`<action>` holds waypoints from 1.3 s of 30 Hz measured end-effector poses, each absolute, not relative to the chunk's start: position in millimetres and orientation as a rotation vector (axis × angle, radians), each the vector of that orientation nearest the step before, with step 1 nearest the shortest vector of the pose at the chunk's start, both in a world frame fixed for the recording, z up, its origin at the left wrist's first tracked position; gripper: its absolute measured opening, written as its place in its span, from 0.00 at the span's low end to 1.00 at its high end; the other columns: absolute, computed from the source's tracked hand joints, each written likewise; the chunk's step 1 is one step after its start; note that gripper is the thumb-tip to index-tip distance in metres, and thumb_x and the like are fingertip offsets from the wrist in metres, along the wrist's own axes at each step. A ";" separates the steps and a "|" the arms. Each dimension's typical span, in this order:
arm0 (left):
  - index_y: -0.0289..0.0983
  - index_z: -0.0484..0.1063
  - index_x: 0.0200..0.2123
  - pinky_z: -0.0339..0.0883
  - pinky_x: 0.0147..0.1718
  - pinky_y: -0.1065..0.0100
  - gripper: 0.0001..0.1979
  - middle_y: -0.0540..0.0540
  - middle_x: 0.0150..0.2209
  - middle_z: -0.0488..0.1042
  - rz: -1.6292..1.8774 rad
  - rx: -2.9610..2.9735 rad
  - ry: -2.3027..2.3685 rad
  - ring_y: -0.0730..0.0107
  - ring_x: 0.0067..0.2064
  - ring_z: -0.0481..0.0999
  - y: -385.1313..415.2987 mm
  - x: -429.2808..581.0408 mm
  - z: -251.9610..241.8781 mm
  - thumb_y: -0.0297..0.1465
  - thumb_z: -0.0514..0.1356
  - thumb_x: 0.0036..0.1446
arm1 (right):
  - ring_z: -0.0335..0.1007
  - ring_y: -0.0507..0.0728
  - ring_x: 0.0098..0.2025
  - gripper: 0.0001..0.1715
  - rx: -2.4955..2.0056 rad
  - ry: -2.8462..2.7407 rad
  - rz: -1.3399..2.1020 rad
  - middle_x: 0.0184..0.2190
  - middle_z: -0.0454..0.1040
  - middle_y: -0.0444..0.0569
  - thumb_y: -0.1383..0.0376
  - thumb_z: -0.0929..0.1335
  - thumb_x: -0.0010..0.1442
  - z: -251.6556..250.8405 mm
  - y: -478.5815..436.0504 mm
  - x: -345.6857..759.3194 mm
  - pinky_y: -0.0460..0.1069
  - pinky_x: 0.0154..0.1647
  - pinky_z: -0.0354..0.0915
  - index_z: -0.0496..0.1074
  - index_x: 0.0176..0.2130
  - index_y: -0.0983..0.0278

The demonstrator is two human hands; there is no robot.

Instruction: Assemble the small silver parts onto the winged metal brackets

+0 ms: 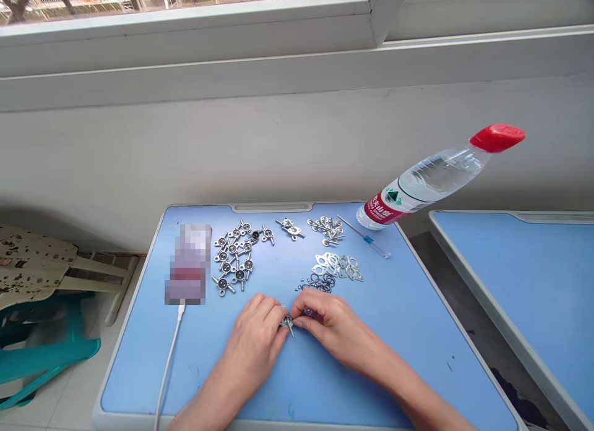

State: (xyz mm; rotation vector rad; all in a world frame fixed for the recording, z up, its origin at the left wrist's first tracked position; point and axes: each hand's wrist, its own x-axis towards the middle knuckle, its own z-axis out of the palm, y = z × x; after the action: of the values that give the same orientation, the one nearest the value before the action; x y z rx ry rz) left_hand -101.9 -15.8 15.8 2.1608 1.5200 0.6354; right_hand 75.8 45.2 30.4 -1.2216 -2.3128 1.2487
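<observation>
Near the front middle of the blue table, my left hand is closed on a small metal fitting with a thin stem pointing down. My right hand meets it from the right, thumb and forefinger pinched at the fitting's edge; what they hold, if anything, is too small to make out. Just beyond the right hand lie dark rubber rings and flat metal plates. Several similar fittings with round dark centres are grouped at the left.
Behind are loose metal levers, a few stacked metal parts and a thin screwdriver. A red-capped water bottle stands at the back right. A blurred-out phone-like object trails a white cable at left.
</observation>
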 end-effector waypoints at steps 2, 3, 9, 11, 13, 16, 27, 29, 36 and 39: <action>0.38 0.66 0.36 0.66 0.34 0.64 0.07 0.48 0.35 0.71 0.624 2.150 1.517 0.63 0.37 0.68 -15.9 -101.9 16.1 0.20 0.59 0.59 | 0.67 0.52 0.32 0.10 -1.233 -2.283 1.283 0.30 0.72 0.43 0.76 0.65 0.58 28.9 45.9 75.5 0.46 0.34 0.62 0.70 0.30 0.62; 0.37 0.67 0.36 0.66 0.34 0.64 0.07 0.48 0.35 0.71 0.621 2.147 1.516 0.63 0.37 0.68 -15.9 -101.9 16.0 0.20 0.59 0.59 | 0.67 0.52 0.32 0.10 -1.240 -2.272 1.295 0.30 0.72 0.43 0.76 0.65 0.58 28.3 46.2 75.3 0.46 0.34 0.62 0.70 0.30 0.62; 0.38 0.67 0.37 0.66 0.35 0.63 0.08 0.48 0.36 0.71 0.632 2.150 1.515 0.63 0.38 0.68 -16.5 -102.6 12.6 0.19 0.59 0.58 | 0.66 0.52 0.31 0.09 -1.242 -2.262 1.331 0.29 0.72 0.42 0.74 0.66 0.58 28.2 49.2 75.2 0.46 0.33 0.61 0.71 0.29 0.62; 0.38 0.67 0.37 0.66 0.35 0.63 0.08 0.48 0.35 0.71 0.639 2.156 1.513 0.63 0.38 0.67 -16.7 -102.6 12.0 0.20 0.60 0.58 | 0.66 0.52 0.31 0.09 -1.228 -2.284 1.328 0.28 0.72 0.42 0.74 0.65 0.58 29.4 50.3 76.0 0.46 0.33 0.62 0.71 0.30 0.62; 0.38 0.67 0.37 0.66 0.35 0.64 0.08 0.49 0.35 0.70 0.644 2.164 1.516 0.63 0.37 0.67 -16.7 -102.5 12.4 0.20 0.60 0.58 | 0.67 0.52 0.31 0.08 -1.229 -2.301 1.312 0.28 0.73 0.42 0.73 0.65 0.58 31.0 50.6 76.6 0.46 0.33 0.62 0.71 0.30 0.62; 0.39 0.66 0.37 0.66 0.34 0.64 0.09 0.49 0.35 0.70 0.654 2.179 1.525 0.63 0.37 0.68 -16.1 -102.1 14.7 0.20 0.59 0.58 | 0.67 0.52 0.30 0.09 -1.244 -2.324 1.275 0.28 0.73 0.42 0.74 0.65 0.56 34.2 49.6 76.5 0.46 0.31 0.63 0.70 0.32 0.61; 0.37 0.67 0.40 0.67 0.35 0.63 0.10 0.48 0.36 0.71 0.640 2.159 1.510 0.63 0.38 0.68 -15.4 -103.5 13.6 0.19 0.60 0.58 | 0.69 0.53 0.31 0.09 -1.199 -2.382 1.030 0.31 0.74 0.45 0.71 0.63 0.62 34.3 53.0 84.8 0.47 0.31 0.63 0.70 0.33 0.61; 0.37 0.67 0.40 0.67 0.35 0.63 0.10 0.48 0.36 0.71 0.636 2.152 1.501 0.63 0.38 0.68 -16.0 -105.5 14.0 0.19 0.60 0.58 | 0.69 0.53 0.32 0.09 -1.213 -2.434 0.978 0.32 0.74 0.46 0.72 0.63 0.63 33.8 53.2 86.3 0.47 0.31 0.63 0.70 0.33 0.61; 0.38 0.67 0.41 0.66 0.38 0.62 0.10 0.48 0.37 0.71 0.588 2.211 1.394 0.63 0.39 0.69 -20.4 -118.1 18.5 0.19 0.59 0.59 | 0.71 0.53 0.33 0.10 -1.210 -2.549 0.978 0.35 0.74 0.46 0.75 0.65 0.62 32.7 47.3 81.2 0.47 0.33 0.62 0.72 0.35 0.62; 0.38 0.67 0.40 0.66 0.38 0.62 0.09 0.48 0.37 0.71 0.565 2.213 1.398 0.63 0.39 0.69 -20.9 -119.2 19.9 0.20 0.59 0.59 | 0.71 0.53 0.32 0.10 -1.170 -2.578 0.927 0.34 0.74 0.46 0.76 0.66 0.61 29.3 45.2 78.5 0.47 0.31 0.61 0.73 0.36 0.63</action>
State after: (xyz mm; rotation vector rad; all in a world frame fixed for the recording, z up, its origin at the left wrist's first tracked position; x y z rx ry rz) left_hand -119.2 -20.9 19.9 2.2129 1.3982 0.5652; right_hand 78.5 45.2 29.3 -1.1697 -2.5777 0.9270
